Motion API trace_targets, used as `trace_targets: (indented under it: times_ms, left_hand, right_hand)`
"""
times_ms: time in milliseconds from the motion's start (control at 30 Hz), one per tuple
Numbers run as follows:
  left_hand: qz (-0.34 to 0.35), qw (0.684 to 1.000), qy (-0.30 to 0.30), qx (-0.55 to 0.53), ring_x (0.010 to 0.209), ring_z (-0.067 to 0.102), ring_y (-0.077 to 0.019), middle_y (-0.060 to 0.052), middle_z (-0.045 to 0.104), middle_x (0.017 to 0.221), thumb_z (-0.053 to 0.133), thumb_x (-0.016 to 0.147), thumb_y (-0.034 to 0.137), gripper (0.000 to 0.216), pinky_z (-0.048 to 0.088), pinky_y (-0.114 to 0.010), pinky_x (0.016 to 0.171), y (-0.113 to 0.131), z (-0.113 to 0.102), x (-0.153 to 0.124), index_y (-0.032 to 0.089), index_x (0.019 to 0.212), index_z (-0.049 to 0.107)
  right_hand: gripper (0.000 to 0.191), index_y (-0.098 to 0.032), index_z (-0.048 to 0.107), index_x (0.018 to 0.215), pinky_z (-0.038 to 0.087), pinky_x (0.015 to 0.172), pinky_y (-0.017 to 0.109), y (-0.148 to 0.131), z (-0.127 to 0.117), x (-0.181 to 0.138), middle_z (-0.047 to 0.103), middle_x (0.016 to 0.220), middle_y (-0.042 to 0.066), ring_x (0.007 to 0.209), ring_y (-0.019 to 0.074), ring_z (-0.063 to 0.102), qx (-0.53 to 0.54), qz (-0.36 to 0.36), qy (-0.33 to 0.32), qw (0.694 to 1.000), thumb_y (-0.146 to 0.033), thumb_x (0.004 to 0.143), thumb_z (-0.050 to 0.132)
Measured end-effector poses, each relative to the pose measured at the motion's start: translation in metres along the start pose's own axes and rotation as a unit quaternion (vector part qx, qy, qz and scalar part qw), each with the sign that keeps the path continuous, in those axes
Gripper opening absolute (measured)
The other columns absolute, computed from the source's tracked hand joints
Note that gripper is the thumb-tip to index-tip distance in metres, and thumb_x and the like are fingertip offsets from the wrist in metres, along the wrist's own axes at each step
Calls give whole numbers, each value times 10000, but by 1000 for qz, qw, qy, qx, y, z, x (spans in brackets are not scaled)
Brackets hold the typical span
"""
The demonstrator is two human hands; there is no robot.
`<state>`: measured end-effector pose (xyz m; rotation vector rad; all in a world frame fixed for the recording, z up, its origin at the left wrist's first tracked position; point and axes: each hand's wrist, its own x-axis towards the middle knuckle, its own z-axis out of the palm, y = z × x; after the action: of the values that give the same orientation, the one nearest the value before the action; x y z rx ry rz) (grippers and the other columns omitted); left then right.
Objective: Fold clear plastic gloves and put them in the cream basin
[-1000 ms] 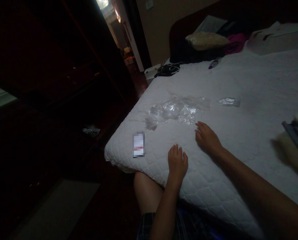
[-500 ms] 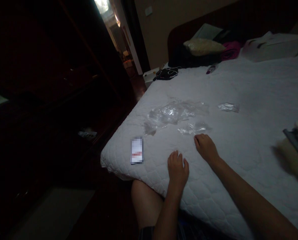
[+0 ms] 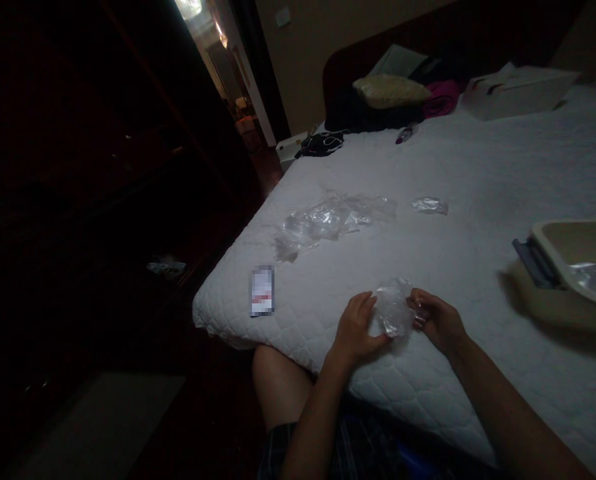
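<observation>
A crumpled clear plastic bag (image 3: 394, 308) is held between my two hands, just above the white quilted bed cover. My right hand (image 3: 441, 321) pinches its right end. Around its left side curve the fingers and thumb of my left hand (image 3: 357, 328), gripping it. Farther up the bed lies a larger spread of clear plastic bags (image 3: 323, 221). A small folded clear plastic packet (image 3: 430, 205) rests to the right of that spread.
A beige bin with a grey handle (image 3: 545, 260) stands at the right, with clear plastic inside. A phone-like flat object (image 3: 262, 291), blurred out, lies near the left bed edge. Farther back are a white box (image 3: 521, 93), a yellowish pillow (image 3: 392, 91) and a dark bundle with cords (image 3: 323, 143).
My right hand has picked up the nearer plastic bag from the bed and brought it closer. My left hand has moved to it and taken hold. More of the bin shows now.
</observation>
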<state>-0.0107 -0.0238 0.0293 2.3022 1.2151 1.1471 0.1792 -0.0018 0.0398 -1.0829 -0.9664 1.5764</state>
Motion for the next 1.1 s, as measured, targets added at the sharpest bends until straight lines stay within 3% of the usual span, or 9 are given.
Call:
trace_targets:
  times_ms: [133, 233, 367, 467, 567, 700, 900, 1000, 1100]
  left_hand:
    - [9, 995, -53, -79, 1246, 406, -259, -158, 448, 1331, 660, 699, 279, 660, 365, -445, 1035, 12, 27, 10, 152, 1291, 399]
    - [-112, 968, 11, -224, 1072, 548, -218, -120, 598, 1134, 622, 723, 255, 359, 445, -384, 933, 13, 43, 16, 159, 1066, 578]
    - [-309, 837, 115, -438, 767, 602, -161, -53, 652, 799, 630, 698, 329, 194, 474, -290, 727, 6, 43, 19, 149, 770, 624]
    - [-345, 753, 137, -543, 638, 556, -118, -11, 615, 696, 696, 623, 356, 249, 431, -235, 625, 4, 36, 18, 148, 731, 612]
    - [-356, 713, 155, -584, 583, 510, -83, 22, 571, 656, 739, 583, 337, 274, 391, -197, 567, 6, 32, 17, 152, 703, 575]
    - [-374, 678, 192, -603, 483, 440, -50, 64, 475, 570, 718, 646, 355, 299, 324, -160, 470, 8, 35, 17, 170, 678, 485]
    - [-376, 661, 182, -623, 420, 414, -62, 62, 452, 554, 675, 694, 405, 329, 294, -174, 410, 6, 34, 17, 190, 684, 426]
    - [-353, 645, 198, -648, 551, 477, -71, 42, 469, 620, 693, 682, 359, 320, 389, -184, 544, 6, 33, 17, 175, 653, 433]
    - [-339, 659, 199, -641, 613, 472, -73, 33, 469, 647, 694, 689, 364, 301, 392, -182, 604, 6, 32, 16, 164, 649, 473]
  right_hand:
    - [190, -236, 313, 587, 297, 429, 284, -9, -13, -10, 242, 522, -40, 424, 129, 290, 61, 38, -56, 996, -344, 733, 371]
    - [198, -234, 299, 583, 292, 412, 273, -11, -18, -12, 252, 516, -40, 409, 120, 272, 133, 55, -51, 988, -326, 735, 387]
    - [161, -223, 371, 601, 331, 395, 233, -10, -21, -10, 307, 507, -41, 415, 104, 319, 248, 40, -18, 968, -272, 707, 482]
    - [114, -211, 462, 627, 401, 419, 204, -5, -23, -7, 425, 540, -31, 456, 91, 430, 302, 55, -32, 951, -210, 667, 569]
    - [50, -214, 566, 710, 447, 437, 201, -1, -25, -4, 535, 597, -18, 488, 93, 503, 328, 67, -12, 942, -196, 686, 605]
    - [184, -246, 626, 882, 491, 514, 220, 0, -20, -2, 656, 913, 12, 625, 103, 587, 303, 49, 7, 952, -373, 749, 610]
    - [485, -316, 536, 1137, 485, 686, 275, 4, -4, -6, 553, 1208, 46, 876, 155, 596, 88, -4, 7, 996, -407, 687, 694]
    - [597, -293, 518, 1156, 456, 621, 259, 10, 2, -7, 594, 1078, 43, 736, 124, 583, -3, 8, -10, 1000, -379, 615, 755]
    - [428, -206, 591, 971, 423, 578, 245, 13, 4, -7, 609, 821, 12, 656, 121, 557, -58, 3, -16, 998, -406, 623, 740]
